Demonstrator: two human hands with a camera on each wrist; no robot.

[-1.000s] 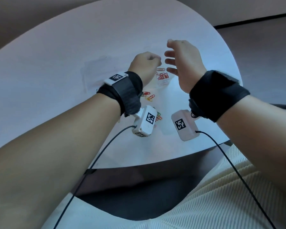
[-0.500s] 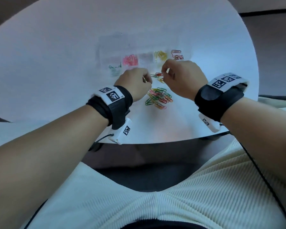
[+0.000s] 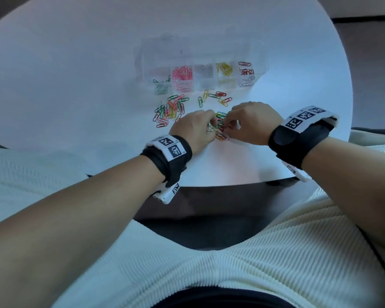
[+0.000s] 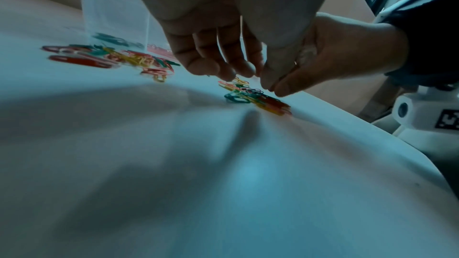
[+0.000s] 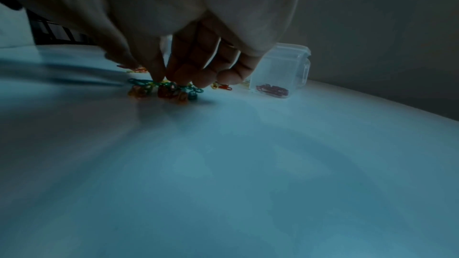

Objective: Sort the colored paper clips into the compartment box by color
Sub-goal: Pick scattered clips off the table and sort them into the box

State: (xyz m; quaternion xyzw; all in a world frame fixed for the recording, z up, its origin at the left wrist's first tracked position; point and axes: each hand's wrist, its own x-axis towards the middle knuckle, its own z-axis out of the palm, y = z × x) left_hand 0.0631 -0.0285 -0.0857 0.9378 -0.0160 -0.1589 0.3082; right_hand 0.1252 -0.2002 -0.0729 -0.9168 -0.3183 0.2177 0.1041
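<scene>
Head view: left hand (image 3: 192, 130) and right hand (image 3: 252, 124) meet fingertip to fingertip over a small mixed heap of paper clips (image 3: 219, 127) on the near part of the white bench (image 3: 76, 85). Both sets of fingers are curled down into the heap; whether either has a clip pinched cannot be told here. A larger loose pile (image 3: 169, 110) lies to the left, and a few strays (image 3: 218, 97) sit just before the compartment box (image 3: 200, 74), which already holds green, pink, clear, yellow and red lots.

Left wrist view: left fingers (image 4: 211, 66) bent, tips just above the heap (image 4: 253, 97); thin silvery wires run between the fingers, likely clips held there, though this is uncertain. The right hand (image 4: 330, 56) comes in with thumb and finger closing.

Right wrist view: right fingertips (image 5: 183, 77) press on tangled green and orange clips (image 5: 164, 89). Box end wall (image 5: 280, 70) stands near, red clips inside.

Judgement: clips are light, stiff and slick, and they hook together. Pinch one by its rounded end and lift it slowly. Neighbouring clips may trail along, and the box's clear walls are hard to see.
</scene>
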